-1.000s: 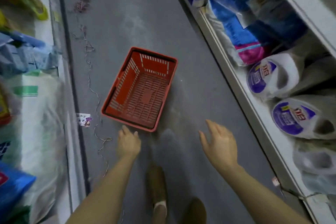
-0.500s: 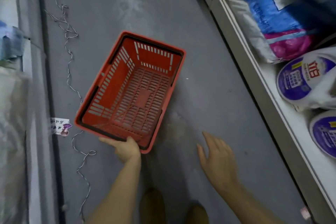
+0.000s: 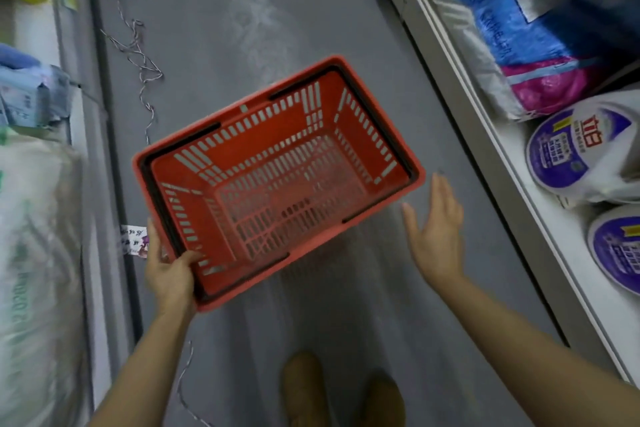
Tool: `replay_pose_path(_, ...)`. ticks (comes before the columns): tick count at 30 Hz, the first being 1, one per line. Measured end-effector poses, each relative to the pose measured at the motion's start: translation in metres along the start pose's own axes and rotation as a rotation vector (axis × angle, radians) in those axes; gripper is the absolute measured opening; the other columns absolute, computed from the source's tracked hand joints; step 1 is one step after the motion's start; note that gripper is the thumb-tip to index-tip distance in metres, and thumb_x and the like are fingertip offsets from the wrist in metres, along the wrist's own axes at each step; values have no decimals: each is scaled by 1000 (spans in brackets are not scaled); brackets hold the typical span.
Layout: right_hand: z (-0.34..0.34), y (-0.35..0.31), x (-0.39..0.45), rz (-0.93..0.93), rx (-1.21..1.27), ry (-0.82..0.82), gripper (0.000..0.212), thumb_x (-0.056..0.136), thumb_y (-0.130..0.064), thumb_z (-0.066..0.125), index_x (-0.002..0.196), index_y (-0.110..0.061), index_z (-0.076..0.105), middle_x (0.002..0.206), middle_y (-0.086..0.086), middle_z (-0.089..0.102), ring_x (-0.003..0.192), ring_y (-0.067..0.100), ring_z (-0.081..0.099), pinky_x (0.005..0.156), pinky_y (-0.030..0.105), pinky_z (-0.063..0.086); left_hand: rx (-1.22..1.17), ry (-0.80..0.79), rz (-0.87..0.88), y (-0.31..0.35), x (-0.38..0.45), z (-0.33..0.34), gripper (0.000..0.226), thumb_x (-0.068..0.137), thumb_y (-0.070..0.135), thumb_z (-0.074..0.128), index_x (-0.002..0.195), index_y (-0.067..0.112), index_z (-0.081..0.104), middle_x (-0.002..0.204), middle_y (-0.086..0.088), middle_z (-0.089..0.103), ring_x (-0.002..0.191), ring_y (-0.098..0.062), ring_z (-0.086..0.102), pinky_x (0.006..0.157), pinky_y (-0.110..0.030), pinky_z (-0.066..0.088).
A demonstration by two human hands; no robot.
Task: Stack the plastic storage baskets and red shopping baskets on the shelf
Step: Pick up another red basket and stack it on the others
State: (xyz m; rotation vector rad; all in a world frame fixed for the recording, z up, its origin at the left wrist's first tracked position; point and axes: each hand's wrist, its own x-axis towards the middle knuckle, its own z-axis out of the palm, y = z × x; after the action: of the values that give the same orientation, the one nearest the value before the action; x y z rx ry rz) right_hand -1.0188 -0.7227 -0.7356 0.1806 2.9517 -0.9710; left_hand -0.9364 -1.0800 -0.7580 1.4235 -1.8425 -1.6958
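Bottom centre: two tan shoes (image 3: 341,392) are seen on the grey aisle floor (image 3: 214,28). Both bare forearms are extended up from the lower corners of the frame.

Left hand (image 3: 169,272): clamped on the near-left corner of the red slotted plastic shopping basket (image 3: 277,180), thumb hooked over the rim and laid on the inner wall, remaining fingers wrapped along the outside. The basket is held in mid-frame, tilted, opening turned toward the camera; black handles are folded down along the rim. Whether it is clear of the floor cannot be told for certain.

Right hand (image 3: 434,230): fingers straight and spread, palm turned toward the basket, nothing gripped. It is positioned just beside the basket's right rim, a small gap visible.

Left of the left hand: a small white printed paper tag (image 3: 134,240) is lying on the floor, with a twisted red-and-white string (image 3: 140,55) trailing toward the upper left.

Right edge: a white metal shelf (image 3: 485,135) is loaded with white-and-purple wrapped paper roll packs (image 3: 575,152); above them, a blue-and-pink plastic bag pack (image 3: 519,45).

Left edge: pale plastic-wrapped bundles (image 3: 31,236) are stacked, blurred.
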Motion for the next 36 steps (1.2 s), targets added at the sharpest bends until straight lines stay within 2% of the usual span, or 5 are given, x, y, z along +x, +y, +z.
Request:
replay_pose_path(4, -63, -19, 1, 74, 375, -28, 68, 96, -40, 55, 152, -38, 18, 145, 2, 47, 113, 11, 60, 94, 28, 49, 26, -152, 41, 55, 2, -21, 107, 75, -26, 57, 157, 39, 35, 117, 24, 72, 97, -2, 70, 86, -26, 61)
replay_pose_path(12, -192, -84, 2, 155, 564, 253, 46, 93, -4, 59, 137, -14, 53, 132, -5, 58, 105, -28, 47, 97, 4, 37, 19, -376, 214, 200, -53, -22, 103, 78, -27, 58, 154, 40, 42, 133, 20, 67, 116, -11, 67, 83, -25, 62)
replay_pose_path(17, -290, -104, -25, 251, 654, 381, 46, 89, -15, 68, 132, -25, 59, 127, -8, 64, 117, 2, 58, 106, 38, 44, 27, -490, 344, 299, -119, -17, 89, 87, -22, 61, 153, 34, 43, 102, 33, 73, 92, 8, 71, 73, -14, 60)
replay_pose_path(23, -405, -141, -72, 267, 710, 657, 50, 82, -7, 72, 126, -28, 61, 120, -4, 66, 94, -15, 61, 94, 13, 45, 11, -645, 499, 404, -197, -13, 80, 88, -15, 66, 145, 38, 46, 96, 40, 71, 90, 8, 71, 71, -15, 61)
replay_pose_path(36, -623, -227, -282, 212, 784, 1262, 44, 84, -4, 70, 126, -18, 63, 118, -3, 68, 105, 5, 65, 97, 27, 50, -80, -1086, 850, 609, -391, -31, 81, 84, -12, 73, 143, 40, 55, 87, 16, 80, 75, -4, 72, 77, -37, 65)
